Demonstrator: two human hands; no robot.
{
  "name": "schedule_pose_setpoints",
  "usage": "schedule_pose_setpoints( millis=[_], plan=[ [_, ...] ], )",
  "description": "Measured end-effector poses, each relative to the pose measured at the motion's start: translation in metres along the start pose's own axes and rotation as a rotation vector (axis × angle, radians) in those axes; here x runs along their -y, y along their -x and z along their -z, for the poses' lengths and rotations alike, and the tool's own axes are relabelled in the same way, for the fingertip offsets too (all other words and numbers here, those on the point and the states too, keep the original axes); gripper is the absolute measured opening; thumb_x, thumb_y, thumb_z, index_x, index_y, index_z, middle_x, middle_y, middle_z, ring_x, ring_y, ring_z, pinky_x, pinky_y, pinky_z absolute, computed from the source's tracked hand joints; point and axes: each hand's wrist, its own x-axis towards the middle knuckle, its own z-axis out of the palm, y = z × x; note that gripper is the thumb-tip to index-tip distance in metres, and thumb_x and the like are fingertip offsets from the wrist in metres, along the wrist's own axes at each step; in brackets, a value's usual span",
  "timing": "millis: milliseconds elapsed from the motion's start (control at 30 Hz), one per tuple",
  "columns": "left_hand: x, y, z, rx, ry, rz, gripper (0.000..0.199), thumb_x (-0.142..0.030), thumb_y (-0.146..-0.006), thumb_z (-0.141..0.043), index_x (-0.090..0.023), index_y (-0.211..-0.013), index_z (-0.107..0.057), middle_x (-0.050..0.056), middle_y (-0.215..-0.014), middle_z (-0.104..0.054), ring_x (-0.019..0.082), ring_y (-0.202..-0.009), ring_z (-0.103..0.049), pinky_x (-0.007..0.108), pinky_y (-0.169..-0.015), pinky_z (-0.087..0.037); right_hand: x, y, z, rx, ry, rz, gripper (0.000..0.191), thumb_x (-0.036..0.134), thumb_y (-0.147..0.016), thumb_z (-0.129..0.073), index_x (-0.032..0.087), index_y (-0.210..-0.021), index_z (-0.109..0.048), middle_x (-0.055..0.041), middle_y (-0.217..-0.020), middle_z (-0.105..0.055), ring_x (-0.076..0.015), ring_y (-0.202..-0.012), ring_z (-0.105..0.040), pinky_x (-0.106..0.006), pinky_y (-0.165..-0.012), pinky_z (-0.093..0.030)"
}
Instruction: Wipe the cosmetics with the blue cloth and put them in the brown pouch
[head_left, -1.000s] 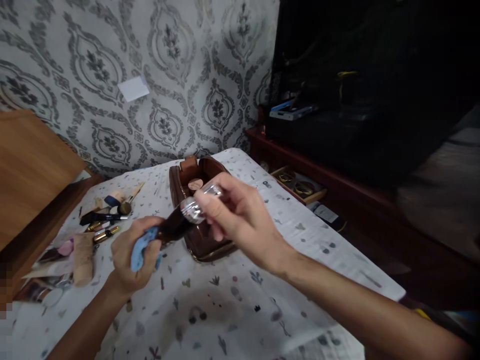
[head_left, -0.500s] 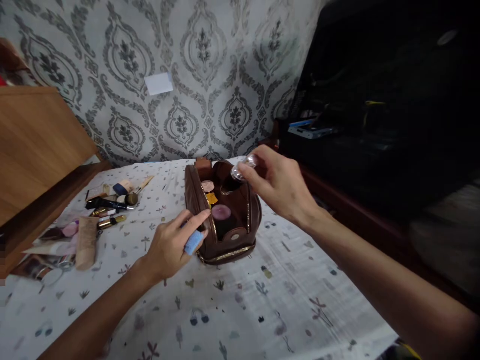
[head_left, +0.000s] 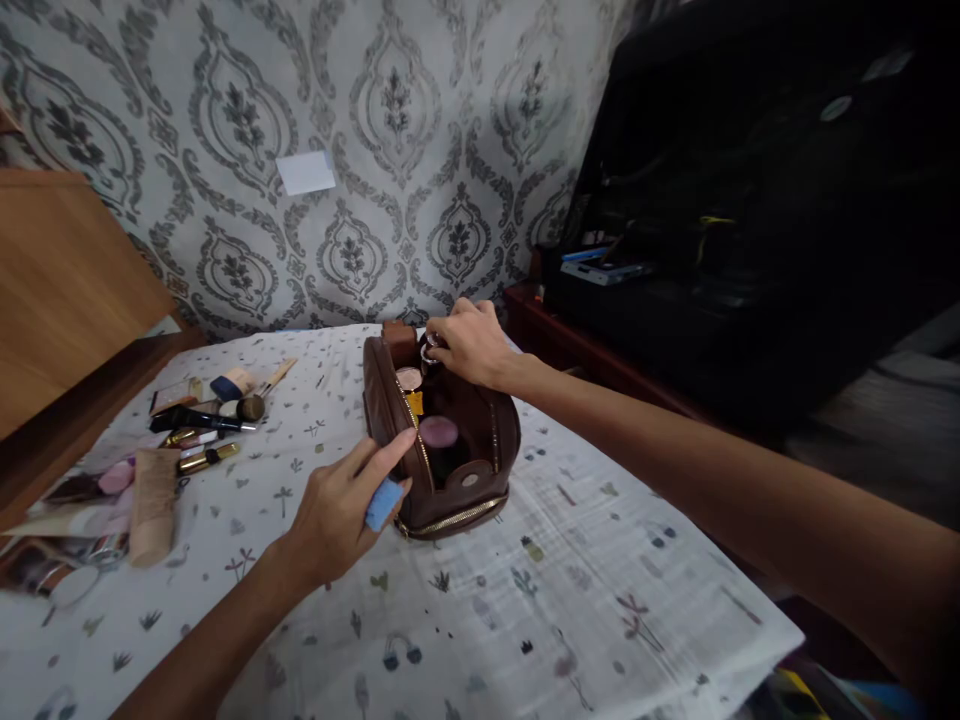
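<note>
A brown makeup bag (head_left: 386, 400) stands unzipped on the cloth, its mouth facing up. My left hand (head_left: 337, 505) touches the near left rim with its index finger, while its other fingers curl around a small blue sponge (head_left: 384, 504). At the far end, my right hand (head_left: 472, 342) dips into the opening. Its fingers pinch a small shiny clear item (head_left: 430, 350) of a kind I cannot make out, partly hidden by the fingers. Inside the bag lie a pink-mauve oval piece (head_left: 438, 432), a yellow piece (head_left: 415, 403) and a pale pink round piece (head_left: 409, 379).
Left of the bag, loose cosmetics lie in a pile: a beige tube (head_left: 154, 508), a black-handled brush (head_left: 206, 418), a gold tube (head_left: 208, 458) and several others. A wooden panel (head_left: 67, 290) borders the left. Patterned wallpaper backs the table; a dark bag (head_left: 750, 180) stands at right.
My right hand has moved left and down into the far end of the bag with the shiny clear item. The left hand keeps its place at the rim. The view has shifted slightly.
</note>
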Motion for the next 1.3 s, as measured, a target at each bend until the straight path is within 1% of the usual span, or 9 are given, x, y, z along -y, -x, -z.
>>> schedule_pose_setpoints(
  millis=[133, 233, 433, 533, 700, 833, 1000, 1200, 1300],
  plan=[
    [0.0, 0.0, 0.001, 0.009, -0.01, 0.0, 0.043, -0.029, -0.104, -0.04, -0.02, -0.147, -0.038, 0.001, -0.082, -0.056, 0.013, -0.065, -0.057, 0.021, -0.052, -0.044, 0.003, -0.01, 0.002, 0.074, 0.055, 0.039, 0.027, 0.022, -0.093, -0.056, 0.015, -0.117, -0.067, -0.0167, -0.111, -0.071, -0.0327, -0.12, -0.049, -0.047, -0.096, -0.031],
    [0.0, 0.001, 0.0, 0.021, -0.001, 0.008, 0.045, -0.028, -0.104, -0.041, -0.021, -0.148, -0.036, 0.0, -0.082, -0.056, 0.013, -0.065, -0.059, 0.021, -0.052, -0.045, 0.003, -0.016, 0.001, 0.127, 0.149, 0.089, 0.026, 0.018, -0.091, -0.056, 0.015, -0.113, -0.07, -0.0169, -0.11, -0.072, -0.033, -0.119, -0.05, -0.051, -0.097, -0.032],
    [0.001, 0.002, -0.001, 0.018, -0.015, -0.006, 0.044, -0.027, -0.104, -0.042, -0.02, -0.147, -0.037, 0.001, -0.082, -0.055, 0.012, -0.065, -0.059, 0.021, -0.052, -0.044, -0.002, -0.031, -0.009, 0.028, 0.344, 0.361, 0.027, 0.011, -0.089, -0.052, 0.014, -0.102, -0.075, -0.0142, -0.099, -0.073, -0.0328, -0.116, -0.049, -0.061, -0.106, -0.024],
    [0.001, 0.003, -0.001, 0.012, -0.021, -0.004, 0.045, -0.029, -0.105, -0.041, -0.021, -0.148, -0.035, 0.001, -0.083, -0.056, 0.012, -0.066, -0.059, 0.02, -0.052, -0.044, -0.001, -0.036, -0.009, 0.008, 0.428, 0.49, 0.03, 0.008, -0.089, -0.049, 0.018, -0.099, -0.075, -0.0114, -0.109, -0.072, -0.0304, -0.116, -0.048, -0.057, -0.107, -0.026],
    [0.004, 0.005, -0.003, 0.007, -0.006, -0.013, 0.043, -0.03, -0.105, -0.039, -0.018, -0.147, -0.035, 0.001, -0.083, -0.057, 0.013, -0.064, -0.058, 0.022, -0.051, -0.044, 0.002, -0.044, -0.007, 0.093, 0.47, 0.624, 0.027, 0.009, -0.087, -0.053, 0.02, -0.094, -0.076, -0.0093, -0.113, -0.07, -0.0285, -0.116, -0.047, -0.047, -0.102, -0.034],
    [0.005, 0.006, -0.005, -0.001, 0.007, -0.021, 0.044, -0.029, -0.105, -0.04, -0.018, -0.147, -0.034, 0.0, -0.079, -0.055, 0.013, -0.06, -0.055, 0.022, -0.048, -0.04, 0.006, -0.053, -0.015, 0.186, 0.446, 0.659, 0.022, 0.007, -0.085, -0.057, 0.016, -0.092, -0.076, -0.0115, -0.109, -0.072, -0.0274, -0.115, -0.052, -0.04, -0.094, -0.038],
    [0.005, 0.005, -0.005, -0.002, 0.023, -0.016, 0.046, -0.03, -0.105, -0.04, -0.019, -0.149, -0.031, -0.001, -0.078, -0.055, 0.012, -0.059, -0.055, 0.021, -0.048, -0.04, 0.009, -0.054, -0.03, 0.263, 0.45, 0.636, 0.024, 0.005, -0.082, -0.059, 0.012, -0.098, -0.076, -0.0156, -0.109, -0.072, -0.0256, -0.107, -0.058, -0.034, -0.079, -0.041],
    [0.005, 0.008, -0.004, 0.027, 0.055, 0.005, 0.047, -0.03, -0.105, -0.038, -0.019, -0.15, -0.031, 0.001, -0.082, -0.057, 0.013, -0.063, -0.058, 0.022, -0.051, -0.045, 0.003, -0.042, -0.033, 0.235, 0.452, 0.621, 0.037, 0.003, -0.095, -0.039, 0.014, -0.101, -0.074, -0.0151, -0.102, -0.073, -0.0258, -0.107, -0.057, -0.037, -0.082, -0.039],
    [0.005, 0.009, -0.005, 0.027, 0.066, 0.016, 0.048, -0.03, -0.105, -0.038, -0.019, -0.151, -0.031, 0.0, -0.081, -0.057, 0.013, -0.063, -0.058, 0.022, -0.052, -0.046, -0.003, -0.047, -0.032, 0.248, 0.448, 0.62, 0.033, 0.001, -0.093, -0.044, 0.016, -0.097, -0.074, -0.0125, -0.102, -0.072, -0.0236, -0.105, -0.058, -0.036, -0.085, -0.038]
  ],
)
